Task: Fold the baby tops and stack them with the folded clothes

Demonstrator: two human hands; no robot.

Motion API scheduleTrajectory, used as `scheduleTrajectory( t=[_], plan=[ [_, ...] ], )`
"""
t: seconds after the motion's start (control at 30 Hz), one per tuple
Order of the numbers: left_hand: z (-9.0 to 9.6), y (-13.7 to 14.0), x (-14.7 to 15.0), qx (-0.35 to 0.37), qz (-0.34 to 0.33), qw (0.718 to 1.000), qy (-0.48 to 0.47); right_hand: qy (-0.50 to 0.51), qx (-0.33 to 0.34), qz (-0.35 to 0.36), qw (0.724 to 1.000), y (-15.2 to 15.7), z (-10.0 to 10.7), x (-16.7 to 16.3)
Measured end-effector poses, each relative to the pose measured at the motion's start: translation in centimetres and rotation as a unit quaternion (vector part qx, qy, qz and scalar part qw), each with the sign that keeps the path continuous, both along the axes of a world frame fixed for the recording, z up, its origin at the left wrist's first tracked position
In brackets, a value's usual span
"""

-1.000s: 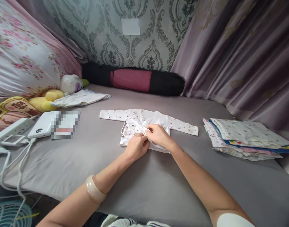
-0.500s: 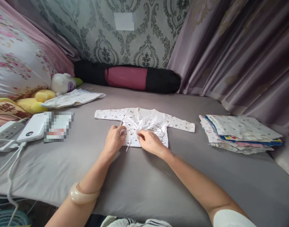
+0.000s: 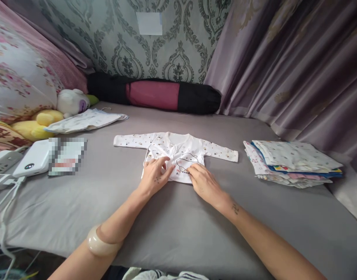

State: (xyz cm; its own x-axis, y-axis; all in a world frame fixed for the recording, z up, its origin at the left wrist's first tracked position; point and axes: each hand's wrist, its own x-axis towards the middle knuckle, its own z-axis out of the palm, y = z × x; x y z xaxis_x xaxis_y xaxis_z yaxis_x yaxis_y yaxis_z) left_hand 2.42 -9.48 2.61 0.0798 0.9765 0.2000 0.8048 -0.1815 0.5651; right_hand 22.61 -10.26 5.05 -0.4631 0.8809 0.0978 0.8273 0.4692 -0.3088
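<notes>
A small white baby shirt (image 3: 178, 153) with printed patterns and an animal outline lies front side up, its sleeves spread out to both sides. Over its lower left front is my left hand (image 3: 156, 175), fingers bent and thumb apart, with nothing visible in it. My right hand (image 3: 206, 182) rests flat on the lower right front, fingertips touching the cloth beside the printed animal. My hands cover parts of the shirt's lower edge.
Folded baby clothes (image 3: 295, 159) form a stack on the right of the grey bed sheet (image 3: 178, 225). At left lie a white power bank (image 3: 35, 157), a power strip (image 3: 6, 159), cables, plush toys (image 3: 73, 102) and another white cloth (image 3: 87, 121). A black-and-maroon roll (image 3: 153, 94) lies along the wall.
My right hand has moved right and flattened onto the shirt front. My left hand has shifted right and opened; the ties at the front no longer show between my hands.
</notes>
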Motion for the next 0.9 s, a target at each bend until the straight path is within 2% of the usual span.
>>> scheduleTrajectory(
  t=[0.1, 0.2, 0.37, 0.57, 0.73, 0.9],
  plan=[
    [-0.4, 0.3, -0.1, -0.006, -0.003, 1.000, 0.003, -0.012, -0.037, 0.000, 0.999, 0.9, 0.2, 0.8],
    [-0.3, 0.5, -0.3, 0.000, 0.013, 1.000, -0.011, 0.016, -0.057, -0.015, 0.998, 3.0, 1.2, 0.2],
    [0.3, 0.6, -0.9, 0.022, 0.052, 0.998, 0.018, 0.055, -0.060, -0.049, 0.995, 8.9, 1.9, -3.1],
    [-0.3, 0.9, -1.6, 0.053, 0.051, 0.995, 0.070, -0.002, -0.102, -0.125, 0.987, 15.5, 0.5, -7.4],
    [-2.0, 1.3, -2.3, 0.091, 0.002, 0.987, 0.135, -0.038, -0.154, -0.161, 0.974, 17.9, -0.4, -8.9],
    [-3.1, 1.4, -2.2, 0.068, -0.006, 0.982, 0.177, -0.057, -0.171, -0.143, 0.973, 18.5, -0.6, -9.1]
  ],
)
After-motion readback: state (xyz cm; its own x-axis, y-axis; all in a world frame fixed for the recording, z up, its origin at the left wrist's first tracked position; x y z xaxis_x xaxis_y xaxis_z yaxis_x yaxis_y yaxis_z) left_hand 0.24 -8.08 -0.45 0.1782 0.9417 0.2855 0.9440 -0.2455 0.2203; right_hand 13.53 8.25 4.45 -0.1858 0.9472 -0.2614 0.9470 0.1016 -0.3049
